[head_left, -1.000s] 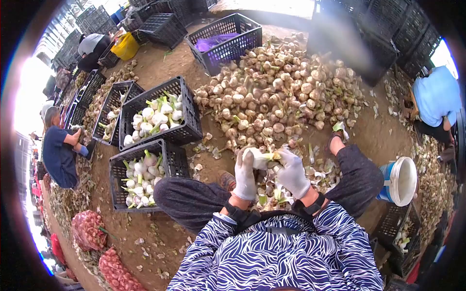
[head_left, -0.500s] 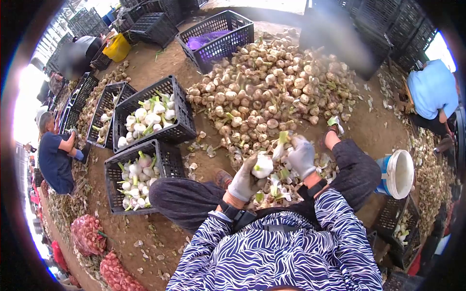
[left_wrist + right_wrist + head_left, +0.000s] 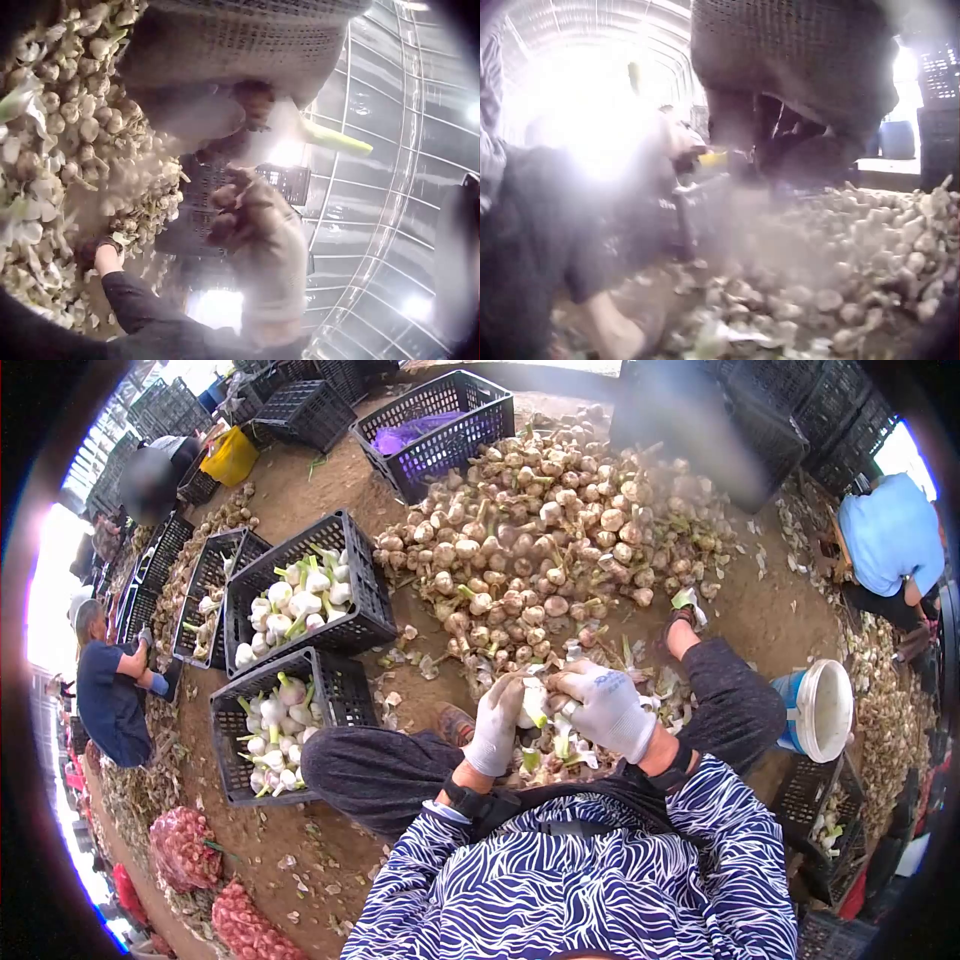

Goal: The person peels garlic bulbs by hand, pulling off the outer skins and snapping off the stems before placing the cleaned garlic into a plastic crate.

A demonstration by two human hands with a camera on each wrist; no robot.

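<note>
Left hand [image 3: 495, 730] and right hand [image 3: 608, 710] are close together, fingers curled on 1 white garlic bulb [image 3: 534, 705], above scattered peelings [image 3: 572, 750].

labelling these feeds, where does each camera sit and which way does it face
Head: on the head, facing forward and down; shows left hand, right hand, patterned sleeves, legs.
Left wrist: at the wrist, facing past that hand to the other, ribbed roof beyond; one leg shows.
Right wrist: at the wrist, facing low past its hand; one leg shows.
All three share the garlic pile.
</note>
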